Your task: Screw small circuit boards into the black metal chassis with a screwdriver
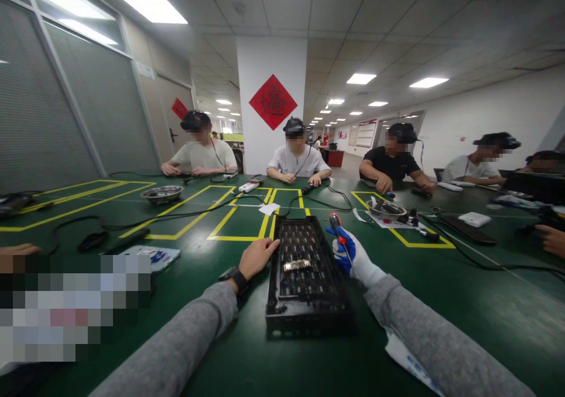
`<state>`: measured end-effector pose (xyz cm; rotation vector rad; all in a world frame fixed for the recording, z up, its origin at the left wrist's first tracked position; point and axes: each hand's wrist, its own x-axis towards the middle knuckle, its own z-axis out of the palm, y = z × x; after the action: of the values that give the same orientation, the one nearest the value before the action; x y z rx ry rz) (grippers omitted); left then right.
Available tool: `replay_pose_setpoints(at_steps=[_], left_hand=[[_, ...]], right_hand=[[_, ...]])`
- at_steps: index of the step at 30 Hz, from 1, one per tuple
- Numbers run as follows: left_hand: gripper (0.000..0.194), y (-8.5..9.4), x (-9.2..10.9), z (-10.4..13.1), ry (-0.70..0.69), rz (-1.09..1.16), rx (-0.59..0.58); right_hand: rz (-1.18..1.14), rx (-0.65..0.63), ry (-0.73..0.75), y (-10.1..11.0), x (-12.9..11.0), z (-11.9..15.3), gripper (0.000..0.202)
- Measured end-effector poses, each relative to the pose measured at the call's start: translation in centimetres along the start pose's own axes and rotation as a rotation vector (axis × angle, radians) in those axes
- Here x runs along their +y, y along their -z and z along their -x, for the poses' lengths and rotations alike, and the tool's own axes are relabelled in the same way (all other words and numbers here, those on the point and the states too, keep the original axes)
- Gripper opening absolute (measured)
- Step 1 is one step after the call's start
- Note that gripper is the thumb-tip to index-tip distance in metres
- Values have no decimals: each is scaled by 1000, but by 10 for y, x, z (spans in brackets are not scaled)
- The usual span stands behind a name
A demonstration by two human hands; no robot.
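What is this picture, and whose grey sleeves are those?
No robot here, just a person! A camera on their head looks forward and down, so those grey sleeves are the wearer's own. Their left hand touches the side of a black case. Their right hand, in a blue-and-white glove, holds a screwdriver. A small metal piece lies in the case. The table is dark green with yellow lines, and a metal bowl stands farther away. Other people sit across from them.
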<state>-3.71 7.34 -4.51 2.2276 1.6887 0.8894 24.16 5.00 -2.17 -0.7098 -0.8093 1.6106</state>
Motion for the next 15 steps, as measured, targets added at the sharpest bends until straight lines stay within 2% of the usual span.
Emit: replay_pose_setpoints(at_steps=[4,7,10,13,15], left_hand=[[52,1,1,0,-2,6,9],[49,1,0,0,15,19,12],[46,0,-1,-1,24,31,16],[45,-2,-3,-2,16,49,18],[43,-3,-3,-2,7,65,34]], right_hand=[[100,-102,67,0,0,4,25],[156,-97,43,-2,0,4,28],[354,53,54,-2,1,1,41],[811,274,189,1,1,-1,52],[1043,344,259,3,0,1,49]])
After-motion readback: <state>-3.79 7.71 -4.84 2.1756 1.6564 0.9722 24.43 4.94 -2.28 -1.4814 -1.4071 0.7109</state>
